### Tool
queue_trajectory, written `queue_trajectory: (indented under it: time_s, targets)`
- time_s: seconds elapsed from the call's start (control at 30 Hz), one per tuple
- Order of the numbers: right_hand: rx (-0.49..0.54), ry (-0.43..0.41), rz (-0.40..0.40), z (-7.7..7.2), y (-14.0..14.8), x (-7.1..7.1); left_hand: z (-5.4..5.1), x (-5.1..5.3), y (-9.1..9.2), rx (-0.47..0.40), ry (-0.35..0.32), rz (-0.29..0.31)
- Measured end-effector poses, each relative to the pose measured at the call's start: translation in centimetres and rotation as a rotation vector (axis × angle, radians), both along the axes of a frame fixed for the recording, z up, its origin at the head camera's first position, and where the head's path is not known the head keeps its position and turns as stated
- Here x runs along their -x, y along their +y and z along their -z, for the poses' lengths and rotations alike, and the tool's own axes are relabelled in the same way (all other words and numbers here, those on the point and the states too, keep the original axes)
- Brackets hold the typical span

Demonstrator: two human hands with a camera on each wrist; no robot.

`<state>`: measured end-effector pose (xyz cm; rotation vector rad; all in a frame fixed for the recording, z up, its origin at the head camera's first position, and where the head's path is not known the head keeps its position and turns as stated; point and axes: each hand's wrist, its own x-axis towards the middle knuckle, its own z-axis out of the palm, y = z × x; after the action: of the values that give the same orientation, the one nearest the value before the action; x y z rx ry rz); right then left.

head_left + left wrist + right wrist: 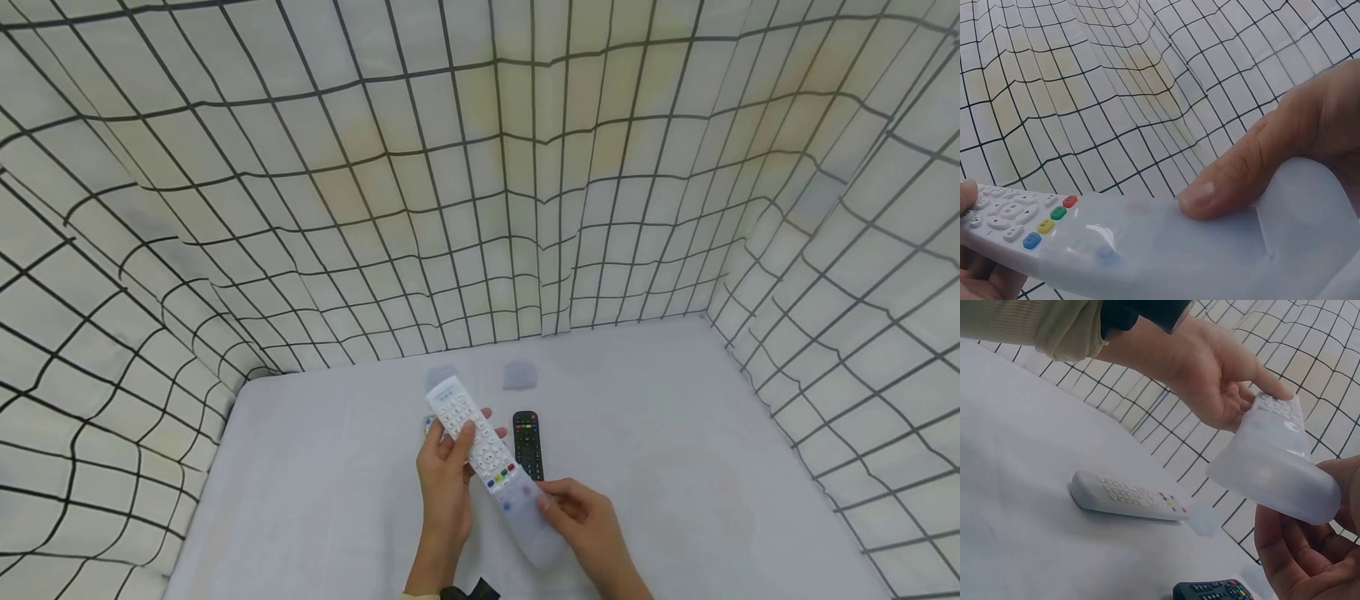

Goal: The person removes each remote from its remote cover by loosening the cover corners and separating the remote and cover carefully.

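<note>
A white remote control (pixel 491 457) is held slanted above the table, its blue, yellow, green and red buttons near the middle. My left hand (pixel 442 483) grips its upper half, thumb on the button face and fingers behind. A translucent, frosted sleeve (pixel 525 518) covers the lower part of the remote and extends past it as a loose, rounded end. My right hand (pixel 588 521) pinches the sleeve's edge, thumb on top, as the left wrist view also shows. In the right wrist view, the sleeve's wide end (pixel 1279 481) faces the camera; the remote's lower end is hidden inside.
A black remote (pixel 528 442) lies on the white table (pixel 315 483) beyond my hands. Another white remote (pixel 1132 497) lies to the left, mostly hidden in the head view. Two pale translucent patches (pixel 520 375) lie farther back. Black-gridded white sheeting (pixel 420 208) walls the table.
</note>
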<state>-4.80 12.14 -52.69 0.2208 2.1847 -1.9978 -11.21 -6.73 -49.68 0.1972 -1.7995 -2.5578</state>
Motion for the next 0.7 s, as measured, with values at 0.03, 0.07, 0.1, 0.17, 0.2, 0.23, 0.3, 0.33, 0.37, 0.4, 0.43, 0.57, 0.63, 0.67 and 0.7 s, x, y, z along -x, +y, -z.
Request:
queue_trajectory:
  time_s: [0.03,0.07,0.1,0.17,0.2,0.23,0.3,0.33,0.37,0.4,0.43,0.57,0.63,0.67,0.7]
  targets:
    - [-0.001,0.0,0.007,-0.03,-0.03,0.01,0.04,0.04,-0.04,-0.009,0.0,-0.003]
    - [-0.003,-0.006,0.016,-0.07,-0.06,0.03,0.11,0.09,-0.09,-0.017,0.0,-0.007]
    - [-0.001,-0.007,0.023,-0.09,-0.09,0.02,0.14,0.12,-0.11,-0.027,0.0,-0.011]
    - [0.006,-0.011,0.037,-0.13,-0.16,-0.02,0.2,0.15,-0.13,-0.037,0.006,-0.017]
    - [0.011,-0.004,0.044,-0.12,-0.21,-0.06,0.24,0.17,-0.11,-0.042,0.01,-0.02]
    - [0.016,-0.004,0.052,-0.11,-0.27,-0.11,0.27,0.15,-0.06,-0.045,0.012,-0.021]
    - [0.02,0.0,0.07,-0.12,-0.38,-0.21,0.31,0.12,0.09,-0.06,0.017,-0.03]
    - [0.022,-0.001,0.081,-0.16,-0.46,-0.28,0.34,0.1,0.17,-0.066,0.019,-0.035]
    - [0.019,0.002,0.089,-0.21,-0.53,-0.35,0.4,0.09,0.22,-0.073,0.02,-0.043]
    - [0.017,0.0,0.094,-0.22,-0.56,-0.41,0.46,0.07,0.28,-0.075,0.023,-0.049]
    - [0.013,-0.009,0.096,-0.22,-0.54,-0.42,0.51,0.05,0.33,-0.076,0.022,-0.057]
    - [0.005,-0.022,0.075,0.12,-0.15,-0.39,0.68,0.09,0.42,-0.07,0.02,-0.079]
    - [0.023,-0.047,0.064,0.42,0.17,-0.27,0.66,0.14,0.41,-0.066,0.035,-0.102]
    - [0.043,-0.064,0.061,0.55,0.28,-0.23,0.67,0.18,0.38,-0.069,0.044,-0.122]
    - [0.074,-0.088,0.06,0.63,0.36,-0.2,0.68,0.22,0.34,-0.07,0.058,-0.144]
